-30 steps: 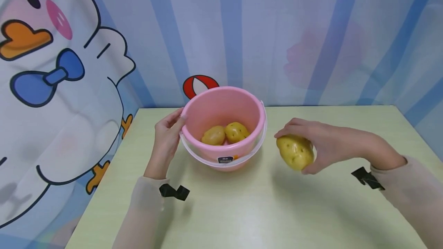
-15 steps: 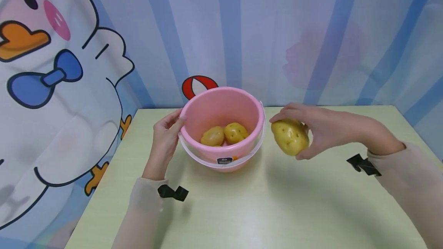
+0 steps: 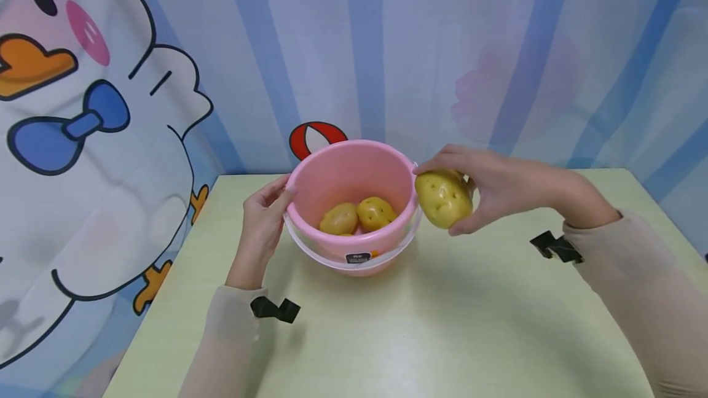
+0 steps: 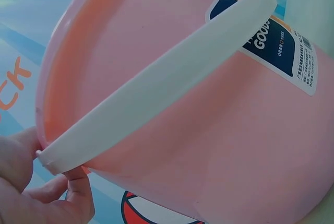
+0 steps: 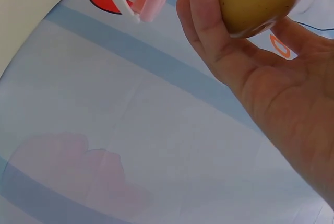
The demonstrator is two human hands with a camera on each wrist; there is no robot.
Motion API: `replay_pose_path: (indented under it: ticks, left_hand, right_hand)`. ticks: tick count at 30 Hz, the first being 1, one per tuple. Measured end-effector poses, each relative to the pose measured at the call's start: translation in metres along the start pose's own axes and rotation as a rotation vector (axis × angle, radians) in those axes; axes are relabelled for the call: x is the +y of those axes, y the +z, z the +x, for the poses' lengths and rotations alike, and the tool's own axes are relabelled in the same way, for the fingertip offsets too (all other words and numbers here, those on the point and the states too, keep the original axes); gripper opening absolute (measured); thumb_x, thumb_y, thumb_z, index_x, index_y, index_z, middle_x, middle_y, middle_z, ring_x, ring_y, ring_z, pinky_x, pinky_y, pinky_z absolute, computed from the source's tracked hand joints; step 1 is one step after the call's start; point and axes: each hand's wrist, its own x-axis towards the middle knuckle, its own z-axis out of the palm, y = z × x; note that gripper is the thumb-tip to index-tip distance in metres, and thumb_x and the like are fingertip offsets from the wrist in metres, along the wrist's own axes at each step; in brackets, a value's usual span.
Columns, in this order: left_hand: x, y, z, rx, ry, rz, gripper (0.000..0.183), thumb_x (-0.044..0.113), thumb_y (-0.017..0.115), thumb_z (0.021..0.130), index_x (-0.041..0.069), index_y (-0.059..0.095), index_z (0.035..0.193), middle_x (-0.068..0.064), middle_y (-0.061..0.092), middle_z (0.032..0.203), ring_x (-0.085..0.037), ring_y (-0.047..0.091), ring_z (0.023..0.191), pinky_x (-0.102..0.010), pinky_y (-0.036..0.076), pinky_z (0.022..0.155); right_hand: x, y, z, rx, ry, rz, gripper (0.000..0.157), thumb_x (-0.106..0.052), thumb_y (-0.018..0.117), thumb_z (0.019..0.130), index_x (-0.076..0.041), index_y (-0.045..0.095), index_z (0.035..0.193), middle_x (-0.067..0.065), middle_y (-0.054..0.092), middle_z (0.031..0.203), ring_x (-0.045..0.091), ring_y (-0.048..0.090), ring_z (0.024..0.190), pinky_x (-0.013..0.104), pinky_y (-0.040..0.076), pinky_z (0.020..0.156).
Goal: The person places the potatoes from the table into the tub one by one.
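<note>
A pink bucket (image 3: 354, 164) stands on the table, its white handle (image 3: 310, 255) hanging down across the front. Inside it lie yellow potatoes, among them a duller potato (image 3: 339, 218) and a brighter potato (image 3: 377, 213). My left hand (image 3: 263, 220) grips the rim at the left side, thumb over the edge; in the left wrist view its fingers (image 4: 78, 192) pinch beside the handle's end. My right hand (image 3: 487, 186) holds another potato (image 3: 444, 199) between thumb and fingers, raised above the table. This potato overlaps the bucket's right rim in the head view.
The pale wooden table (image 3: 398, 336) reaches back to a blue striped cloth backdrop (image 3: 420, 66). A printed cartoon duck (image 3: 110, 201) covers the cloth at left. A label (image 4: 271, 41) is stuck on the bucket's outer wall.
My right hand has moved left and upward with its potato, from out over the table to the bucket's right rim. The left hand keeps its grip on the rim.
</note>
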Motion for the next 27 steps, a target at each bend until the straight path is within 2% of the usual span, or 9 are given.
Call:
replay_pose_path:
  ticks: [4,13,21,27]
  left_hand:
    - [-0.001,0.0,0.001,-0.003,0.006,-0.012,0.044,0.018,0.067,0.097,0.006,0.059,0.138,-0.01,0.058,0.119,-0.02,0.058,0.102,-0.026,0.054,0.09]
    - [-0.002,0.0,0.002,-0.006,0.018,-0.032,0.043,0.016,0.067,0.097,0.004,0.059,0.138,-0.009,0.057,0.116,-0.02,0.057,0.099,-0.027,0.053,0.092]
    - [0.0,0.0,0.001,-0.005,0.013,-0.023,0.044,0.018,0.067,0.097,0.005,0.059,0.138,-0.009,0.058,0.119,-0.02,0.058,0.101,-0.028,0.054,0.091]
    - [-0.001,0.0,0.001,-0.004,0.017,-0.022,0.043,0.017,0.067,0.097,0.005,0.06,0.138,-0.01,0.058,0.117,-0.021,0.058,0.101,-0.033,0.052,0.095]
  right_hand:
    - [-0.003,-0.001,0.008,0.002,0.007,-0.022,0.073,-0.033,0.087,0.076,-0.017,0.054,0.14,-0.004,0.054,0.12,0.015,0.052,0.098,0.031,0.056,0.072]
    - [-0.007,-0.004,0.026,-0.014,-0.045,-0.063,0.071,-0.024,0.086,0.074,-0.013,0.055,0.137,-0.001,0.054,0.119,0.015,0.051,0.1,0.031,0.056,0.073]
    - [-0.012,-0.006,0.036,-0.038,-0.061,-0.066,0.071,-0.022,0.086,0.074,-0.011,0.055,0.138,0.0,0.054,0.12,0.016,0.051,0.101,0.032,0.056,0.077]
    - [-0.014,-0.006,0.046,-0.044,-0.074,-0.077,0.069,-0.023,0.085,0.075,-0.01,0.056,0.136,0.003,0.055,0.119,0.018,0.052,0.102,0.034,0.055,0.079]
